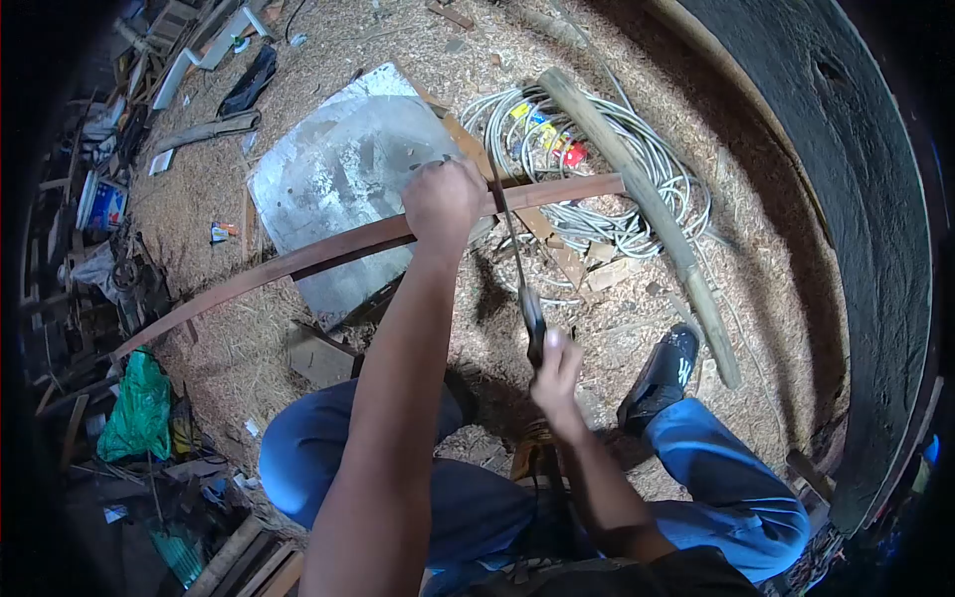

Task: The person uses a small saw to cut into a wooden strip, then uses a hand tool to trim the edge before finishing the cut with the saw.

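My left hand point(445, 202) is closed on a long reddish wooden strip point(343, 244), which lies across a worn metal-topped block point(348, 164). My right hand point(555, 376) is wrapped round the dark handle of a saw point(533, 318). The saw's narrow blade stretches up from the handle and crosses the strip just right of my left hand. Beyond the blade, the strip's right end reaches over a coil of grey cable to a round wooden pole point(647, 194).
The coiled cable point(686, 194) lies on shavings behind the strip. A large dark curved wall point(846, 199) stands at the right. At the left are a green plastic bag point(136, 408) and piled scrap wood. My shoe point(665, 376) is near the pole's lower end.
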{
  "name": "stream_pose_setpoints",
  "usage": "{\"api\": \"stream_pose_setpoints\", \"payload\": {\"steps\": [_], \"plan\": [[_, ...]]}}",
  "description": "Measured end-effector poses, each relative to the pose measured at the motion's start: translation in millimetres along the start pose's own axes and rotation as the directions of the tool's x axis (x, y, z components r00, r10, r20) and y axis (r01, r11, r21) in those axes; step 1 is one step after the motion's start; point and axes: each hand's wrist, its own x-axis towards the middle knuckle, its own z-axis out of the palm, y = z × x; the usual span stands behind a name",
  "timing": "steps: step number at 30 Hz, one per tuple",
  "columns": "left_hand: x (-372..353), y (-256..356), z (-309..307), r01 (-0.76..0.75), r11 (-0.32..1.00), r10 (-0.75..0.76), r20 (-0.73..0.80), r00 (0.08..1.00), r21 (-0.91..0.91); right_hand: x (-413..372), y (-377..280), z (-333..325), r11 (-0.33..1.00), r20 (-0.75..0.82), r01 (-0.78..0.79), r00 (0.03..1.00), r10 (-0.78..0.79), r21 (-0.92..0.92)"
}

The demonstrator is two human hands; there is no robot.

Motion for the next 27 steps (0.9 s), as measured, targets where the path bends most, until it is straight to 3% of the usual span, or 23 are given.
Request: {"api": "stream_pose_setpoints", "payload": {"steps": [3,6,9,12,13,18,20,27], "plan": [[-5.4,-1.3,4.6,0.002,1.0,-0.002,-0.035,0.999,0.007,52.6,-18.4,7.9,0.977,0.121,-0.211,0.97,0.213,-0.024],[-5.8,-1.2,3.5,-0.01,0.999,0.011,-0.032,0.999,0.039,35.4,-24.6,10.0,0.991,0.108,-0.109,0.987,0.116,-0.073],[-9.9,-5.3,5.7,-0.133,0.991,0.132,-0.111,0.985,-0.001,18.7,-35.6,16.2,0.988,0.046,-0.149,0.988,0.147,0.049],[-10.7,-2.8,7.0,-0.165,0.984,0.155,-0.129,0.979,-0.066,16.0,-31.0,16.6,0.986,0.021,-0.169,0.985,0.169,0.0],[-10.0,-1.7,7.2,-0.141,0.988,0.132,-0.112,0.985,-0.071,18.2,-25.8,16.4,0.977,0.038,-0.207,0.977,0.209,-0.057],[-2.3,-2.2,8.9,-0.09,0.995,0.082,-0.129,0.988,-0.053,46.6,-38.9,10.9,0.971,0.069,-0.213,0.976,0.206,0.108],[2.2,-0.2,9.6,-0.043,0.997,0.051,-0.156,0.986,0.058,66.7,-56.1,2.9,0.952,0.113,-0.269,0.951,0.286,-0.149],[1.3,5.6,6.8,-0.017,0.999,0.024,-0.178,0.984,0.04,96.9,-76.2,-18.0,0.93,0.198,-0.359,0.909,0.367,-0.079]]}}
